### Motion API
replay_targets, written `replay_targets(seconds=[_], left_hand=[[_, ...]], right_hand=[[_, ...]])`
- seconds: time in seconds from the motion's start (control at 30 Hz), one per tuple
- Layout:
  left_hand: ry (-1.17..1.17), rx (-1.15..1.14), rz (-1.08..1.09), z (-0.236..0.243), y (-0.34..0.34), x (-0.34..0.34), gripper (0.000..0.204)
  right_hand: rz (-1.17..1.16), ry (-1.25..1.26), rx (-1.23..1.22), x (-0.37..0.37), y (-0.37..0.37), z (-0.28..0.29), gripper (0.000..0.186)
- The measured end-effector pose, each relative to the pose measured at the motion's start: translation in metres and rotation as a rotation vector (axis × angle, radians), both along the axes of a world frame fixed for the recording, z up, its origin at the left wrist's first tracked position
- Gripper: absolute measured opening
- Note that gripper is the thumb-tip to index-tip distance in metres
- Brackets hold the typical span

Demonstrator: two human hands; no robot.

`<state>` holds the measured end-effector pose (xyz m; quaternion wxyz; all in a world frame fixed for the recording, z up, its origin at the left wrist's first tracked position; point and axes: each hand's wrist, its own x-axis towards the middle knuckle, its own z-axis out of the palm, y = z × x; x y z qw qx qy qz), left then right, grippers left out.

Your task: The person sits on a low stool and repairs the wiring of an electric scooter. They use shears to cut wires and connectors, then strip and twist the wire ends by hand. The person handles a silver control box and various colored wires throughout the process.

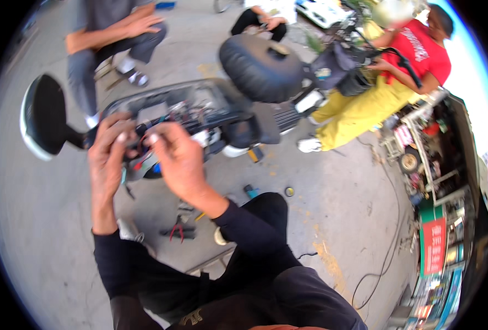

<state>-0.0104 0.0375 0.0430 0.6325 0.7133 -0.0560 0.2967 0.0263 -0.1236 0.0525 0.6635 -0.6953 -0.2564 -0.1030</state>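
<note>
My left hand (107, 157) and my right hand (181, 165) are raised close together at the handlebar end of a dark scooter (211, 102), whose body is opened up. The fingers of both hands are closed in a pinch. Between them is a small dark part (129, 153), blurred, with red and blue bits like wires just below it; its kind cannot be made out. Beside my left hand a round-backed mirror (48, 115) sticks out to the left. The scooter's open compartment (192, 107) shows tangled wiring beyond my fingers.
Red-handled pliers (176, 232) and other tools lie on the ground below my hands. A tape roll (289, 191) lies near my knee. A long black cable (386, 264) curves at right. Someone sits at upper left; a person in a red shirt (423, 52) stands at right.
</note>
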Motion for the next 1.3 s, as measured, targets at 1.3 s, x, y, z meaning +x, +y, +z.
replay_targets(seconds=[1.3], left_hand=[[0.018,-0.504,-0.082,-0.01,-0.048,0.01,0.016]], right_hand=[[0.016,0.245,0.194,0.007,0.015,0.009,0.014]])
